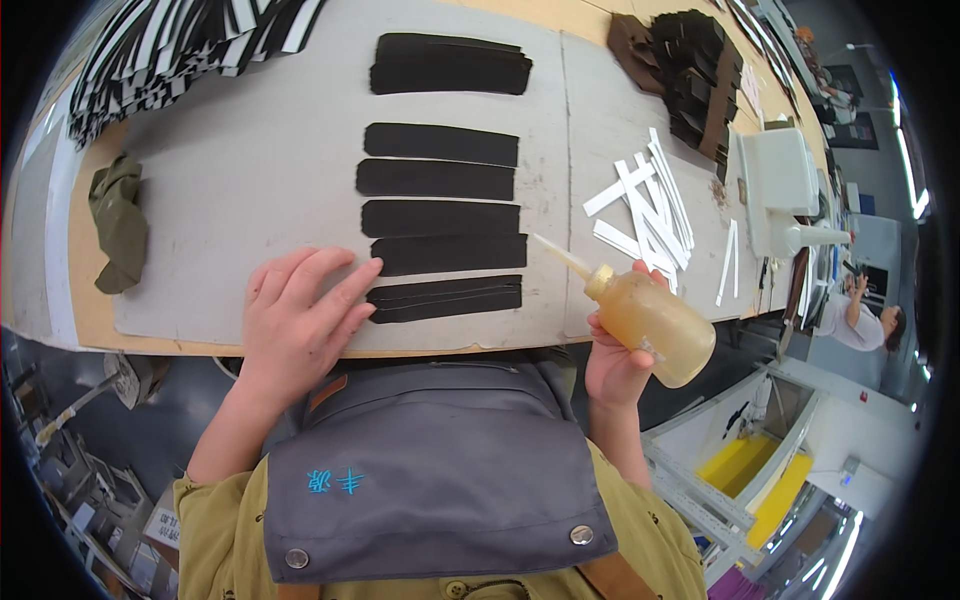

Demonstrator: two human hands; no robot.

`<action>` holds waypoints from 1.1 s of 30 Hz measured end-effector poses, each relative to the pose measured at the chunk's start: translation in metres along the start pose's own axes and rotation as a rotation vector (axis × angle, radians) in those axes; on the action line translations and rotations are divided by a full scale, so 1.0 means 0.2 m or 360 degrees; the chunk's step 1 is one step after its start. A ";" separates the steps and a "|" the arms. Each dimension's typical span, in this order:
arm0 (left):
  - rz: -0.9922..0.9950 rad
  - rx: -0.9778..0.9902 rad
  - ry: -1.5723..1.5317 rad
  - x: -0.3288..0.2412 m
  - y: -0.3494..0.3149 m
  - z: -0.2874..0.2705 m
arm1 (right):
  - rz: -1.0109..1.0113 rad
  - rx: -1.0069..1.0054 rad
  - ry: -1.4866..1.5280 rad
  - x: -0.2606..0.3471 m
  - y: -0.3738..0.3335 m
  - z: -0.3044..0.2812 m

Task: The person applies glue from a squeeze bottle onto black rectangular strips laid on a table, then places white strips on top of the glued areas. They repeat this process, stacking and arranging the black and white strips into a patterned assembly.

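My right hand (618,350) is closed round a squeeze bottle (660,325) of yellowish liquid. Its thin nozzle points up and left, the tip close to the right end of a black strip (448,254). At that strip's left end rest the fingertips of my left hand (303,315), its fingers apart and stretched out. Just nearer to me lies another black strip (445,298) with a pale line along its length. Beyond are several more black strips (436,178) in a column, and a small stack of them (450,64) lies at the far end.
White strips (645,210) lie loosely to the right of the black ones. Dark brown pieces (690,80) are heaped at the far right, near a white container (785,170). Black-and-white strips (180,55) pile up far left; an olive cloth (118,225) lies below them. A person (862,318) is off to the right.
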State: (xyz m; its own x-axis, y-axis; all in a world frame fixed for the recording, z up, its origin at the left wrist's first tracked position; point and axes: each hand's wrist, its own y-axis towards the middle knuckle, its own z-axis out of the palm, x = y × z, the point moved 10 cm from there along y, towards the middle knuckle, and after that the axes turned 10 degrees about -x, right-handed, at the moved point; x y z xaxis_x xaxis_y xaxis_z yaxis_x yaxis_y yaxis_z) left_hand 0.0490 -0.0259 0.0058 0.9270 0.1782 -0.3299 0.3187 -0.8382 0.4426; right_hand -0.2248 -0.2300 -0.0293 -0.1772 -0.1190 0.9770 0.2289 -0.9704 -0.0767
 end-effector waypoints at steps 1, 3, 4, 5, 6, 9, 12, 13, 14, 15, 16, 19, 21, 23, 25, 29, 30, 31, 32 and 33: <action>0.0002 0.0012 0.0024 0.00 0.00 0.00 | -0.0007 0.0000 -0.0037 0.00 -0.01 -0.01; 0.0009 0.0010 0.0036 0.00 0.00 0.01 | -0.0019 0.0010 -0.0112 -0.01 -0.02 -0.01; 0.0015 0.0006 0.0037 0.00 0.00 0.01 | -0.0082 0.0011 -0.0180 -0.01 -0.03 -0.03; 0.0020 0.0001 0.0039 0.00 0.00 0.00 | -0.0144 0.0015 -0.0249 -0.02 -0.03 -0.04; 0.0024 0.0003 0.0037 -0.01 0.01 0.01 | -0.0200 0.0028 -0.0322 -0.02 -0.04 -0.05; 0.0036 -0.0006 0.0036 -0.01 0.01 0.00 | -0.0366 0.0082 -0.0539 0.01 -0.05 -0.02; 0.0059 -0.0033 0.0025 -0.01 0.01 -0.01 | -0.0571 0.0100 -0.0735 0.08 -0.07 0.04; 0.0063 -0.0041 0.0021 -0.02 0.01 -0.01 | -0.0634 0.0108 -0.0785 0.10 -0.07 0.06; 0.0067 -0.0050 0.0017 -0.02 0.01 -0.01 | -0.0680 0.0131 -0.0811 0.10 -0.08 0.06; 0.0069 -0.0053 0.0007 -0.02 0.01 -0.01 | -0.0696 0.0145 -0.0811 0.10 -0.08 0.07; 0.0068 -0.0057 0.0005 -0.02 0.01 -0.01 | -0.0710 0.0163 -0.0805 0.10 -0.09 0.08; 0.0062 -0.0080 -0.0018 -0.02 0.02 -0.02 | -0.0675 0.0213 -0.0741 0.07 -0.09 0.12; 0.0055 -0.0091 -0.0031 -0.02 0.02 -0.02 | -0.0673 0.0286 -0.0738 0.06 -0.10 0.16; 0.0050 -0.0091 -0.0031 -0.01 0.01 -0.02 | -0.0672 0.0384 -0.0719 0.05 -0.11 0.21; 0.0048 -0.0104 -0.0042 -0.01 0.01 -0.02 | -0.0684 0.0501 -0.0680 0.04 -0.12 0.27; 0.0042 -0.0123 -0.0056 -0.01 0.01 -0.03 | -0.0645 0.0751 -0.0604 0.06 -0.15 0.41; 0.0042 -0.0125 -0.0065 -0.01 0.01 -0.03 | -0.0617 0.0800 -0.0567 0.05 -0.15 0.44; 0.0044 -0.0128 -0.0076 -0.01 0.01 -0.03 | -0.0588 0.0847 -0.0532 0.05 -0.16 0.47; 0.0045 -0.0131 -0.0087 -0.01 0.01 -0.04 | -0.0559 0.0881 -0.0471 0.04 -0.17 0.50; 0.0043 -0.0127 -0.0087 -0.01 0.01 -0.04 | -0.0557 0.0924 -0.0444 0.04 -0.18 0.53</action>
State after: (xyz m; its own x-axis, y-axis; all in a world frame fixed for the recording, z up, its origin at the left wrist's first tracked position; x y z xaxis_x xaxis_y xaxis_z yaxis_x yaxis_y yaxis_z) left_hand 0.0498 -0.0242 0.0135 0.9241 0.1259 -0.3608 0.3103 -0.7982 0.5163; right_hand -0.1333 -0.1748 0.0019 -0.1001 0.3108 0.9452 0.6875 -0.6651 0.2916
